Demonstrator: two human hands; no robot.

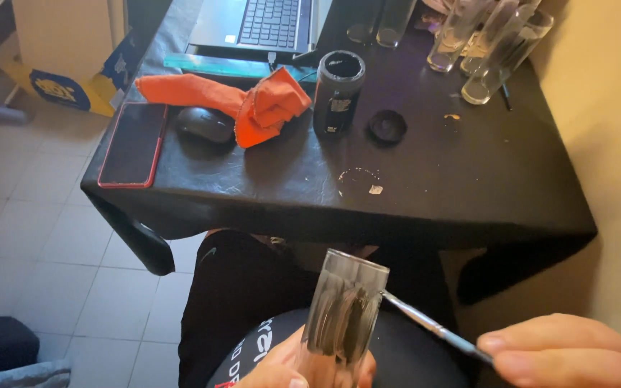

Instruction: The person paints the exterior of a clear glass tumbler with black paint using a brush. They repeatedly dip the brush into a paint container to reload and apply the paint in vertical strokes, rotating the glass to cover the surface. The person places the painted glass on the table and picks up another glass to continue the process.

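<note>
Holding a tall clear glass (344,316) low over the lap, the left hand (292,366) has its grip closed around the glass's lower part, with the fingers partly cut off by the bottom edge of the view. Dark paint streaks the inside wall of the glass. The right hand (576,352) pinches a thin paintbrush (433,329) by its handle, grip closed on it, and the brush tip reaches to the glass's rim on the right side.

Above the hands stands a black counter (468,179). On it, an open black jar (338,91) stands upright, and its round black lid (387,126) lies just beside it to the right. An orange cloth (246,100) lies crumpled left of the jar, touching a black computer mouse (205,124). Further left a phone in a red case (134,144) lies flat near the counter's edge. A laptop (264,25) sits at the back, and several empty clear glasses (490,50) stand grouped at the far right corner. A faint ring-shaped mark shows on the counter below the lid. Pale floor tiles (37,237) spread out to the left.
</note>
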